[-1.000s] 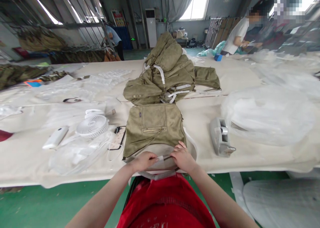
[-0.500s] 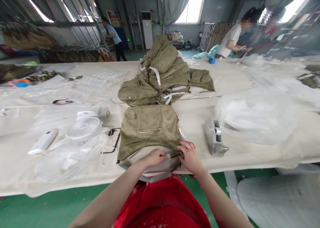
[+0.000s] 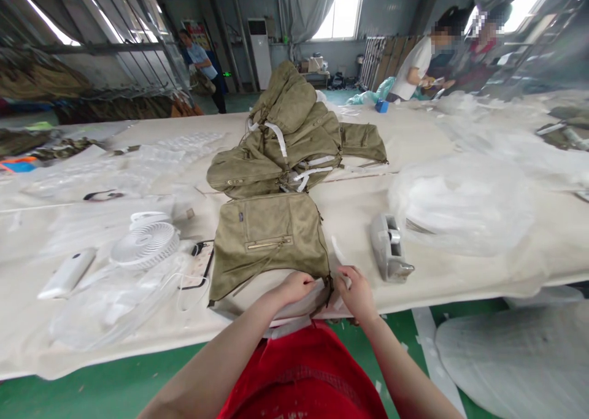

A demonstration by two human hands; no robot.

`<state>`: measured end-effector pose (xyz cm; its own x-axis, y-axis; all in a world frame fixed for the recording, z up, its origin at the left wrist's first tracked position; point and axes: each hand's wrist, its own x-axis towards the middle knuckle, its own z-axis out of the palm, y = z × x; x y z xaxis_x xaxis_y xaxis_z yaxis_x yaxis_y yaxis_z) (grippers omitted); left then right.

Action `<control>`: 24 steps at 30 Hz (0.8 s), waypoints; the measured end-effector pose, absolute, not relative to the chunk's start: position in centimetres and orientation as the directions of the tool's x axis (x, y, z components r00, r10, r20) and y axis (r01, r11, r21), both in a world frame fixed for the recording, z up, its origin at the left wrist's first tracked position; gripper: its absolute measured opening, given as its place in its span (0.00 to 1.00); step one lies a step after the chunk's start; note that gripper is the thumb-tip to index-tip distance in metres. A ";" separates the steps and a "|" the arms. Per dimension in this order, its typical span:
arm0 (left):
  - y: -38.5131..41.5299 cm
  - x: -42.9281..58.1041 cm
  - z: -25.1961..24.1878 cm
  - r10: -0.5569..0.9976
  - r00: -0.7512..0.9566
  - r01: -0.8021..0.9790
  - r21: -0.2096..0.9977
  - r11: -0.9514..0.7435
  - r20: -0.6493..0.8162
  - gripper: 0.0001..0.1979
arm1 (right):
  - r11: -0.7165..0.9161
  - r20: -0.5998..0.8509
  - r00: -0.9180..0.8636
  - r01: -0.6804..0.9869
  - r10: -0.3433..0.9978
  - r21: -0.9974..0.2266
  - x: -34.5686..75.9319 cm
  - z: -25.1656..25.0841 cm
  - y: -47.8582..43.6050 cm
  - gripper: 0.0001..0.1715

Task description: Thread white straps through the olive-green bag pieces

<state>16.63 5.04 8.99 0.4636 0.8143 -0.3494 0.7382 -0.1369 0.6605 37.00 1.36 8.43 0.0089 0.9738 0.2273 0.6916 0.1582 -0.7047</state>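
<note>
At the near edge of the table (image 3: 460, 272), the left hand (image 3: 294, 286) and right hand (image 3: 356, 293) pinch the near edge of an olive bag (image 3: 269, 241), tape dispenser (image 3: 389, 247) beside it.

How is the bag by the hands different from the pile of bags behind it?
The near bag lies flat alone; the pile is several bags heaped high. The left hand and right hand hold the near bag's edge; the pile is untouched. Both are olive green.

just one head-mounted cam, looking forward and down over the table (image 3: 460, 278), hands (image 3: 322, 290) close at lower centre of frame, wide warped lens, hall stretching across the top
</note>
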 end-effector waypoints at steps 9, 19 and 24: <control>4.6 18.9 9.2 0.863 0.380 0.719 0.693 -0.050 -0.333 0.19 | -0.152 -0.151 0.059 0.648 0.987 -0.746 35.7 9.6 -0.3 0.16; 4.3 18.0 9.0 0.890 0.182 0.581 0.776 0.246 -0.418 0.15 | -0.337 -0.396 -0.007 0.512 0.918 -0.790 34.6 9.0 0.1 0.20; 3.9 17.5 9.3 0.883 0.159 0.547 0.784 0.293 -0.442 0.14 | -0.124 -0.059 0.120 0.665 0.991 -0.737 34.2 10.0 -0.4 0.14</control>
